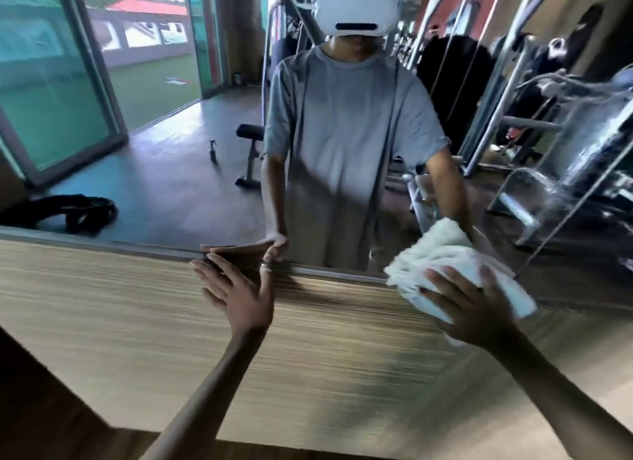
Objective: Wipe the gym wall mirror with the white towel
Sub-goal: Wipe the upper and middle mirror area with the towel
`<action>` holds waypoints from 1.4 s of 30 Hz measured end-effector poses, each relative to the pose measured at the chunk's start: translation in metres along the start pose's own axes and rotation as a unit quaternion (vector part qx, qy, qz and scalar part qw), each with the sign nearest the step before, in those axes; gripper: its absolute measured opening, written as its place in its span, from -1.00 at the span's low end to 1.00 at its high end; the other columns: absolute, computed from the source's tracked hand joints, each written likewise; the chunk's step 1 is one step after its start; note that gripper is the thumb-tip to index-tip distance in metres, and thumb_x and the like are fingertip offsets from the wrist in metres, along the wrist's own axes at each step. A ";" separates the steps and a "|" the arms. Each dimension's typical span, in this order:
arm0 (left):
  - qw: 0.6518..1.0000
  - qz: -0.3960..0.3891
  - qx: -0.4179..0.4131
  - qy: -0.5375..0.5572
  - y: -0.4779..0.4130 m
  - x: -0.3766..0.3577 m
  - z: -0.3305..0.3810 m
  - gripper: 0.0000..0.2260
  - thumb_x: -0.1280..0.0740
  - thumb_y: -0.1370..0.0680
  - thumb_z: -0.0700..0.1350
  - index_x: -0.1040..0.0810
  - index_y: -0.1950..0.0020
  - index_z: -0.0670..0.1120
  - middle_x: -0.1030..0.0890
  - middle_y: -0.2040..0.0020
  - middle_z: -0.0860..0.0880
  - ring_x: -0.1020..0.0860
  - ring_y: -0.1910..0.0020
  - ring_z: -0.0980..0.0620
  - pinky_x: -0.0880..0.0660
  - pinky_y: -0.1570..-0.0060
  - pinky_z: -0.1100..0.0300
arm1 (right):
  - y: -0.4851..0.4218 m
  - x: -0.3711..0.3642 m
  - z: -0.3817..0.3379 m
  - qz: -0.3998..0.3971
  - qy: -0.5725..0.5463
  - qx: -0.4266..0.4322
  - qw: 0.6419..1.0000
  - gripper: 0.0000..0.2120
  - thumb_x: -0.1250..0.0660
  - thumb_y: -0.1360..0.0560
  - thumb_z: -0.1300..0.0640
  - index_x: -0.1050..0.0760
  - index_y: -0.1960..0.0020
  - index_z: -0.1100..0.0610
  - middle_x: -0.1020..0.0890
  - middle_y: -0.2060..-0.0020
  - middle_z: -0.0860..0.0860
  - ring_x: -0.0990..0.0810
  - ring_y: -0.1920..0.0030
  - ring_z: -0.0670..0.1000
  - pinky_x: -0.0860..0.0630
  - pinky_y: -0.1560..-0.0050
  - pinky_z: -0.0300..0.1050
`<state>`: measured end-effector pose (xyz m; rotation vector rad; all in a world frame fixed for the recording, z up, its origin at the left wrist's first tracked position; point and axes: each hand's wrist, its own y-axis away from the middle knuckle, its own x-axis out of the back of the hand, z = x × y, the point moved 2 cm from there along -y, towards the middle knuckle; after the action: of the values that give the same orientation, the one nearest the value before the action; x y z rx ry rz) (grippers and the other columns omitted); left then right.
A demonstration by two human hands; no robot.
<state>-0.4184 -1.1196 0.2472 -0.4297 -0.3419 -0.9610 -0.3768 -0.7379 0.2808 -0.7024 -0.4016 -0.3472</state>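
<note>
The wall mirror [178, 171] fills the upper half of the head view and reflects the gym and a person in a grey shirt. Its lower edge [329, 273] meets a wood-grain wall panel [137, 315]. A bunched white towel [442, 257] lies against the mirror's bottom right part, and my right hand [476, 305] presses on it with fingers spread over the cloth. My left hand [236, 288] rests flat on the panel just under the mirror's edge, fingers straight, thumb near the frame.
The mirror reflects grey gym machines [561, 144] on the right, a small bench [251, 151] and a spray bottle [213, 149] on the floor, a black strap pile [68, 211] at left, and open glass doors [54, 82].
</note>
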 end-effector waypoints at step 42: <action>0.784 0.108 -0.589 -0.164 0.034 -0.076 0.157 -0.36 -0.14 -0.60 0.23 -0.08 -0.62 0.02 0.15 -0.64 -0.20 0.09 -0.62 -0.21 0.04 -0.45 -0.39 | -0.034 0.013 0.034 0.093 -0.009 -0.393 0.915 -0.49 -0.15 -0.47 -0.23 -0.41 -0.31 0.03 -0.17 -0.58 0.14 -0.06 -0.60 0.14 -0.25 -0.29 0.25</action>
<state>-0.4445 -0.9706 0.3406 -1.7696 0.0567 -0.7710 -0.3881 -0.7417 0.3293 -1.5245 -0.1967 -0.3179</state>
